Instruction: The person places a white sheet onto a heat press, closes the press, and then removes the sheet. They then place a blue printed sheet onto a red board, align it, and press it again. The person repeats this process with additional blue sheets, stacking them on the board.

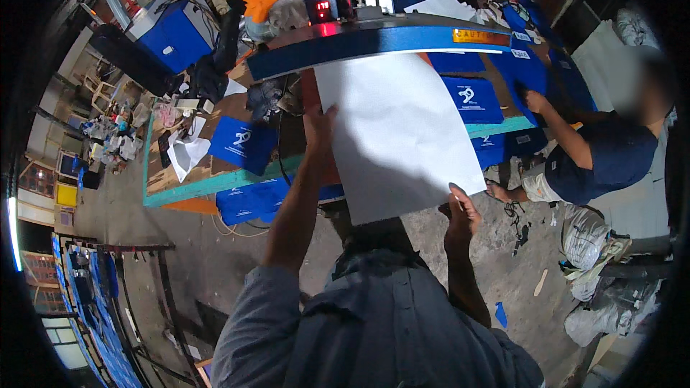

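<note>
A large white sheet (399, 136) hangs tilted in front of me, with its far end under the raised blue upper plate of a heat press (402, 37). My left hand (320, 128) is closed on the sheet's left edge, the thumb lying on top. At the near right corner, my right hand (462, 214) pinches the sheet between thumb and fingers. A blue fabric piece with a white print (243, 145) lies on the table left of the sheet. Another printed blue piece (471, 100) lies to its right. The sheet hides most of the press's lower part.
The wooden table (187, 192) has a green edge. A co-worker (604, 147) sits at the right, one hand on blue fabric (519, 75). A control box (321, 6) with a lit red display stands behind the press. Plastic-wrapped bundles (586, 237) lie at right; a blue rack (93, 309) stands at lower left.
</note>
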